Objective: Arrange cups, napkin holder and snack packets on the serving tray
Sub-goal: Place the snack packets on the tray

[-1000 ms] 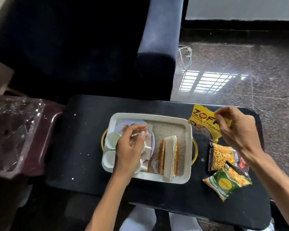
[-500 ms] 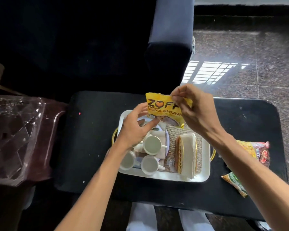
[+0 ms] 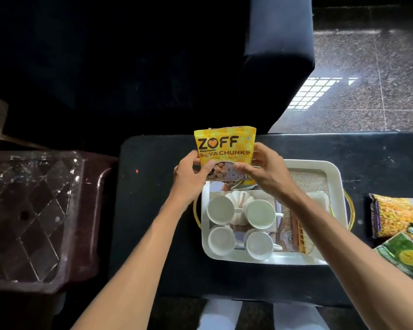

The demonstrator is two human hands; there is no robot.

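Observation:
A yellow Zoff soya chunks packet (image 3: 225, 145) stands upright above the far left corner of the white serving tray (image 3: 336, 179). My left hand (image 3: 191, 177) grips its left lower edge and my right hand (image 3: 262, 170) grips its right lower edge. Several white cups (image 3: 221, 209) sit in the tray's left half, mouths up. The gold napkin holder (image 3: 302, 236) with white napkins lies in the tray's right half, partly hidden by my right forearm. Two more snack packets, an orange one (image 3: 396, 213) and a green one (image 3: 405, 253), lie on the table right of the tray.
The tray rests on a low black table (image 3: 153, 210). A dark stool with a clear plastic cover (image 3: 34, 210) stands to the left. A dark blue sofa (image 3: 277, 55) is behind the table, and speckled stone floor (image 3: 367, 103) lies at the right.
My right hand lifted the yellow packet from the table's right side and carried it left over the tray. My left hand left the cups and took hold of the packet's left edge.

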